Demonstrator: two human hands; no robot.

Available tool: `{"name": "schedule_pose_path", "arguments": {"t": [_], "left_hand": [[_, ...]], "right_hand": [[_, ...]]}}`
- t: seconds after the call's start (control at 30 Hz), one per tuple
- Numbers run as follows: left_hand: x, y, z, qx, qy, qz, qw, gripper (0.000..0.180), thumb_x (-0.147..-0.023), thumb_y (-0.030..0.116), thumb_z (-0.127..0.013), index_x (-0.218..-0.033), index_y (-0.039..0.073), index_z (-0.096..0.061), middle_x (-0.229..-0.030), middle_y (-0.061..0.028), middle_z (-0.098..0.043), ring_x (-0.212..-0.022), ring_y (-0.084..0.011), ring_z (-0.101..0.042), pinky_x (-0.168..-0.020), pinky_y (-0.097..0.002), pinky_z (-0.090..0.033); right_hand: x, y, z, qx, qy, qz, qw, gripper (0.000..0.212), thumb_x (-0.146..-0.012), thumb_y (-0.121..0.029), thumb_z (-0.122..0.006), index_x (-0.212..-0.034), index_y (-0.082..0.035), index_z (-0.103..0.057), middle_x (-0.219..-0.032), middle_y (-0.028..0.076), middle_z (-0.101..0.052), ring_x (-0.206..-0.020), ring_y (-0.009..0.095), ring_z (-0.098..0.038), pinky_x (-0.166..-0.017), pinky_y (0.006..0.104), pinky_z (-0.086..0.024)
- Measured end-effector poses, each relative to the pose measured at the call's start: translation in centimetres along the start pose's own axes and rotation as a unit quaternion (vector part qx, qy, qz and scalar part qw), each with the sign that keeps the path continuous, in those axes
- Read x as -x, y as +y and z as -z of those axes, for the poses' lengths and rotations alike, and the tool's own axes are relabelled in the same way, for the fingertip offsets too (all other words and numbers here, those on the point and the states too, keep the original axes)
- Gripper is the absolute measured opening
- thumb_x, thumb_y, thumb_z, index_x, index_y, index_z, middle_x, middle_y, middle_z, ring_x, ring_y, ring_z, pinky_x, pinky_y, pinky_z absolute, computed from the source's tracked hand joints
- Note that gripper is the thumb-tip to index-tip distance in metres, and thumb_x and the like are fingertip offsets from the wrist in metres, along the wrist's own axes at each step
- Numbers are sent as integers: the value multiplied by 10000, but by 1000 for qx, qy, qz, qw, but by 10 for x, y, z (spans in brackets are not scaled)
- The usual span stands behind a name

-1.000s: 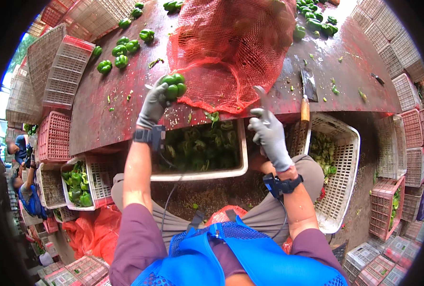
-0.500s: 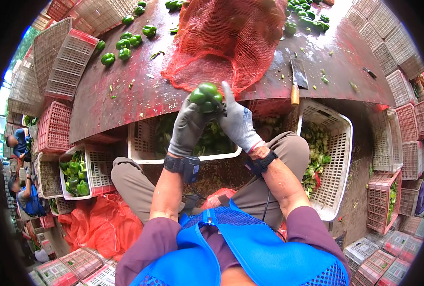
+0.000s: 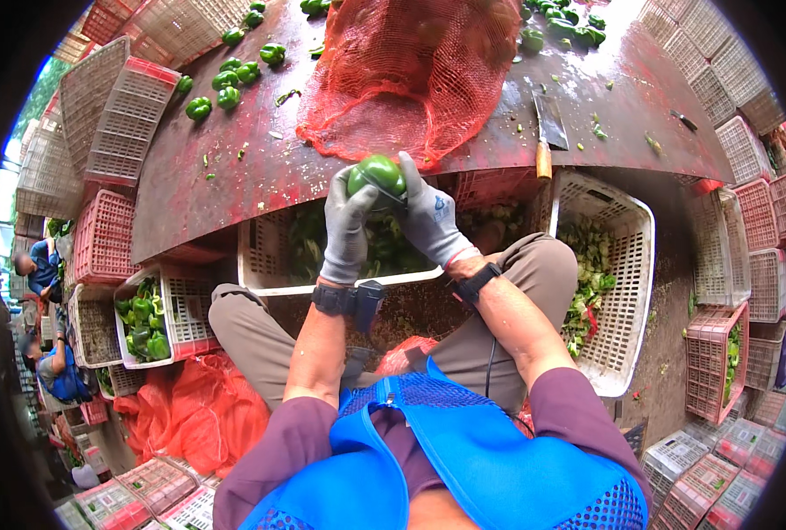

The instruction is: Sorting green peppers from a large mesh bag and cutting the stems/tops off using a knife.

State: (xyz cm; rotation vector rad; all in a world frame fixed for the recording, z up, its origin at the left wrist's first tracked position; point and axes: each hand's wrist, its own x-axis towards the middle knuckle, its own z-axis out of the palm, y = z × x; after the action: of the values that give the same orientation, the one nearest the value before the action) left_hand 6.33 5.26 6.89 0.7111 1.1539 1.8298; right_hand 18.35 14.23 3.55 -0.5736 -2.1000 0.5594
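Over the near edge of the table, both my gloved hands are closed around one glossy green bell pepper [image 3: 376, 175]. My left hand [image 3: 347, 221], in a grey glove, grips its left side with the thumb across the front. My right hand [image 3: 430, 214] presses against its right side, index finger raised along it. A thin line crosses the pepper's lower front; what makes it I cannot make out. Just beyond the pepper lies the open mouth of a red mesh sack [image 3: 411, 79], spread on the table. Below my hands, a white crate [image 3: 340, 289] holds dark green peppers.
A cleaver [image 3: 547, 124] lies on the table [image 3: 234, 199], its wooden handle over the near edge. Loose green peppers [image 3: 227, 88] lie at the far left. A crate of trimmings [image 3: 627, 291] leans beside my right knee. Red netting [image 3: 194, 415] and stacked crates [image 3: 106, 234] stand left; people work beyond.
The pepper has turned in my hands, now showing a smooth rounded side instead of its lobed end. My right index finger has bent in closer to it.
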Motion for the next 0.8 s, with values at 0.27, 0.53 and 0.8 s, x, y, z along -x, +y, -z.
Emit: {"name": "schedule_pose_path", "arguments": {"t": [0.27,0.53,0.8], "left_hand": [[-15,-24,37,24,21,-24,999,401,-878,235,-576,-1207,8,-546,-1085,-92,-640,-941,-185,-660,-864,-328,-548],[-18,-30,46,63,33,27,997,330,-912,241,-491,-1158,51,-600,-1033,-69,-669,-890,-176,-673,-791,-324,-560],[-12,-47,53,83,81,84,990,321,-918,254,-494,-1130,53,-627,-961,-46,-677,-827,-156,-657,-746,-298,-550]], "right_hand": [[-2,7,-33,21,-96,-42,994,643,-884,-70,-555,-1474,-100,-301,-960,203,-682,-821,396,-674,-671,474,-523],[-1,24,-51,22,-79,-44,996,488,-946,-181,-495,-1419,-150,-379,-955,158,-696,-760,367,-686,-641,474,-524],[12,31,-55,23,-79,3,997,397,-969,-190,-466,-1344,-85,-390,-927,191,-697,-789,400,-685,-645,494,-521]]}}
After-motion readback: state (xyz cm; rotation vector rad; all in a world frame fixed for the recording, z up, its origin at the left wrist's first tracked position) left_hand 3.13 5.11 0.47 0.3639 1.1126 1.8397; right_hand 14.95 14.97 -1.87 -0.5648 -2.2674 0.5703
